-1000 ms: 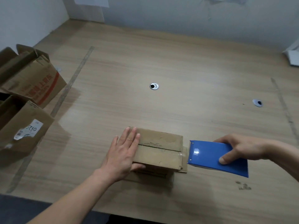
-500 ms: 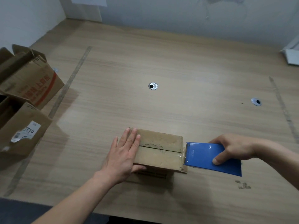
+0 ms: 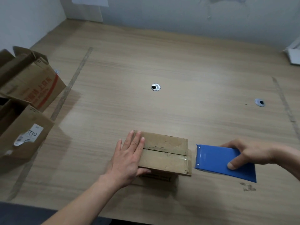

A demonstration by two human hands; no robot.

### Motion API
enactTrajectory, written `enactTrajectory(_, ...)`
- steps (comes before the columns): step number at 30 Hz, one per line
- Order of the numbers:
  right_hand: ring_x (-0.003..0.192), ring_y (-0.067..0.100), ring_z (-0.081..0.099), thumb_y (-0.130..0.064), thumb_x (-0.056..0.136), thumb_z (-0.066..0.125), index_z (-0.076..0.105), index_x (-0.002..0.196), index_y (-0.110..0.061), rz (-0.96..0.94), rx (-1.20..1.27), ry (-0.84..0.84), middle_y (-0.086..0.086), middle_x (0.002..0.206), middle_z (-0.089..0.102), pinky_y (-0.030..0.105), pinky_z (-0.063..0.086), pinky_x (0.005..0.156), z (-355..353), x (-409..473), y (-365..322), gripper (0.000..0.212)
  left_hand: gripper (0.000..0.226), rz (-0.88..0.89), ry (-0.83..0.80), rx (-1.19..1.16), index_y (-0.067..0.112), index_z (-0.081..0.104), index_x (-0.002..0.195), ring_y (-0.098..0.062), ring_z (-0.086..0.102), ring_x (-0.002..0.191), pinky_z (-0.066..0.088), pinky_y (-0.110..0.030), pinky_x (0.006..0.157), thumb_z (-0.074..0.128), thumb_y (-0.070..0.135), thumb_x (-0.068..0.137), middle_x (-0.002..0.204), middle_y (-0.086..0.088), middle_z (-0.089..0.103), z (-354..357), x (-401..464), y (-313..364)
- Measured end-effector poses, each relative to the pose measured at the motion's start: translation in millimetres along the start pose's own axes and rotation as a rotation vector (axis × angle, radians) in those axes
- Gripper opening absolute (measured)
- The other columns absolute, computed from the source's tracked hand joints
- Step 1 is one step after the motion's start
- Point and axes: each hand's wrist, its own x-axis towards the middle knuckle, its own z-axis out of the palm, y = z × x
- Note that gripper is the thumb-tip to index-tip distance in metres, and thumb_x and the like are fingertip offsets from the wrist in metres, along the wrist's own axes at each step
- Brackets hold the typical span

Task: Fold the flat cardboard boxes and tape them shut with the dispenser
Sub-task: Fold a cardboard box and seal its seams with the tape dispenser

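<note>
My left hand point(image 3: 129, 158) lies flat, fingers straight, on the small cardboard box point(image 3: 164, 153) near the wooden table's point(image 3: 178, 65) front edge; my right hand point(image 3: 248, 153) grips the blue tape dispenser point(image 3: 217, 159) just beside it; pale walls point(image 3: 162, 12) behind.

Lighting: even, moderately bright, from overhead. Pale sheen on the worktop point(image 3: 162, 62) centre. Soft shadows fell right of the open cartons point(image 3: 29, 88) (edges diffuse). Slight motion blur on the left hand point(image 3: 128, 158). Wide-angle bending at frame edges; corners dimmer.
</note>
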Motion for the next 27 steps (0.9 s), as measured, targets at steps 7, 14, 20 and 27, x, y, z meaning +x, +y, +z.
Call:
enactTrajectory(7, 0.097, 0.021, 0.074, -0.04, 0.062, 0.084, 0.073, 0.116, -0.028, 0.016, 0.006, 0.007, 0.001, 0.105, 0.077, 0.046, 0.057, 0.094, -1, -2, 10, 0.056, 0.115, 0.012, 0.017, -0.01, 0.006, 0.028, 0.15, -0.033, 0.012, 0.149, 0.036, -0.059, 0.104, 0.046, 0.084, 0.068, 0.162, -0.016, 0.02, -1, 1, 2)
enactTrajectory(14, 0.089, 0.011, 0.073, -0.037, 0.074, 0.082, 0.072, 0.107, -0.031, 0.136, -0.212, 0.052, -0.009, 0.095, 0.077, 0.033, 0.06, 0.083, 12, 20, -24, 0.035, 0.115, 0.003, 0.004, -0.014, 0.005, 0.029, 0.15, -0.033, 0.012, 0.149, 0.037, -0.06, 0.103, 0.045, 0.084, 0.068, 0.162, -0.016, 0.021, -1, 1, 3)
enactTrajectory(20, 0.089, 0.017, 0.074, -0.038, 0.074, 0.082, 0.073, 0.104, -0.021, 0.197, -0.307, 0.057, -0.003, 0.095, 0.077, 0.039, 0.061, 0.086, 16, 25, -58, 0.035, 0.114, 0.007, 0.025, -0.036, 0.005, 0.027, 0.151, -0.034, 0.011, 0.149, 0.036, -0.06, 0.105, 0.044, 0.083, 0.069, 0.163, -0.016, 0.018, 1, 1, 4)
enactTrajectory(27, 0.076, 0.02, 0.068, -0.033, 0.076, 0.083, 0.057, 0.085, -0.017, 0.245, -0.385, 0.146, 0.0, 0.082, 0.064, 0.032, 0.056, 0.058, 64, 61, -89, 0.032, 0.113, 0.023, 0.031, -0.078, 0.005, 0.03, 0.151, -0.041, 0.015, 0.149, 0.041, -0.054, 0.108, 0.045, 0.081, 0.07, 0.162, -0.02, 0.016, 3, 1, 4)
